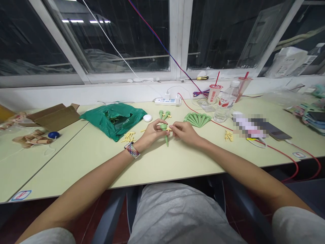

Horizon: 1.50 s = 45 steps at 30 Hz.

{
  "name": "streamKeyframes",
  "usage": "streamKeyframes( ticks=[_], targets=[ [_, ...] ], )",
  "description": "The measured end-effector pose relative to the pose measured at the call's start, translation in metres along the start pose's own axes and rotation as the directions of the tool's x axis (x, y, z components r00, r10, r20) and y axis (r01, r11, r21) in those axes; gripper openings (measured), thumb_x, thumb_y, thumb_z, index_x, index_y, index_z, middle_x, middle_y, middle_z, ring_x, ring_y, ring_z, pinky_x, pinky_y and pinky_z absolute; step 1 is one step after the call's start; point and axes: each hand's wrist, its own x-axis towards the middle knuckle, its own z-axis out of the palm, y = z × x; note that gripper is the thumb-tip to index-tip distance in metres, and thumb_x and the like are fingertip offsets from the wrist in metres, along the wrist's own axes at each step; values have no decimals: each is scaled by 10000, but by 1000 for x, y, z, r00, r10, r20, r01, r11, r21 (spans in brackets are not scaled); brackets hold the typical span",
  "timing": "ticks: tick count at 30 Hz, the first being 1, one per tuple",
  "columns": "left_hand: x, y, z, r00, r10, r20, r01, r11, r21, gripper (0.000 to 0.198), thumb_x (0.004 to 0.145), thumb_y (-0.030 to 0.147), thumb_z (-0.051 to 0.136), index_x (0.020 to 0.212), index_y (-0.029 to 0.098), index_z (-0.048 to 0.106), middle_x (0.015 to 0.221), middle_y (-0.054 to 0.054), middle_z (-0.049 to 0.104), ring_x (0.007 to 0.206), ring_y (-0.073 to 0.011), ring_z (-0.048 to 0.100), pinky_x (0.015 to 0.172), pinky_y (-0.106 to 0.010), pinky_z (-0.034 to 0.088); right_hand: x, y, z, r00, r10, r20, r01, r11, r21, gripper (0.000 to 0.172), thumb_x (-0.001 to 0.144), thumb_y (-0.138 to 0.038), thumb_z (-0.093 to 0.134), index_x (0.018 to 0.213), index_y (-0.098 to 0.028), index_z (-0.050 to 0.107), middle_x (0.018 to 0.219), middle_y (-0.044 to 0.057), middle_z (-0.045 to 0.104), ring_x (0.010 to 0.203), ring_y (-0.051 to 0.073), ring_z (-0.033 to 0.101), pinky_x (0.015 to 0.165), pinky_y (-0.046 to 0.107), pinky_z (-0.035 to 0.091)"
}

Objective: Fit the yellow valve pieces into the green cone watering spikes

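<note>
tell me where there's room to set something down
Pale green tabletop is bare between the tapered green plastic piece in the left hand and the front edge. Another patch lies left of the left forearm, nearer than the crumpled green plastic bag. Back right is crowded around the clear plastic bottle.

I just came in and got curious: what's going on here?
A person's left hand holds a green spike near its wide end, while the right hand pinches a small yellow piece at its side. Other green spikes lie fanned out beyond, and loose yellow pieces lie in piles on either side.
</note>
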Motion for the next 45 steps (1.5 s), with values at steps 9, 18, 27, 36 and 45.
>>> streamKeyframes(
  ticks=[9,18,27,36,45],
  targets=[
    [-1,2,1,1000,-13,-14,13,1000,22,558,676,340,959,1111,204,636,813,-9,768,797,-200,760,771,-322,586,-2,3,2,997,-81,-16,82,996,35,189,913,-367,720,980,-199,665,839,17,726,676,155,660,630,269,503],
    [-2,6,3,1000,-25,4,25,1000,2,524,688,336,948,1089,206,637,783,1,745,793,-210,765,781,-341,589,-2,0,-4,999,-9,34,10,998,-56,243,1009,-422,601,915,-202,647,783,10,711,615,150,632,632,280,470],
    [-4,11,4,999,-38,-4,38,998,40,530,688,345,945,1097,207,636,827,-23,770,821,-215,766,802,-352,598,-2,0,-2,997,-29,77,40,988,-146,237,1045,-352,511,900,-203,624,731,-1,643,691,171,569,683,293,398],
    [-3,5,1,992,-84,92,93,991,-101,460,728,305,917,1091,208,652,717,27,687,774,-188,745,798,-336,589,-6,-9,-4,985,-93,144,136,933,-333,225,1083,-329,409,907,-225,506,856,18,623,757,185,537,709,307,348],
    [-5,10,6,998,60,-27,-56,989,136,482,724,327,913,1107,202,650,813,-10,740,789,-198,751,746,-321,594,-1,-2,11,992,102,73,-99,994,-38,369,1091,-420,373,773,-241,430,658,-26,504,610,167,478,626,301,352]
  ],
)
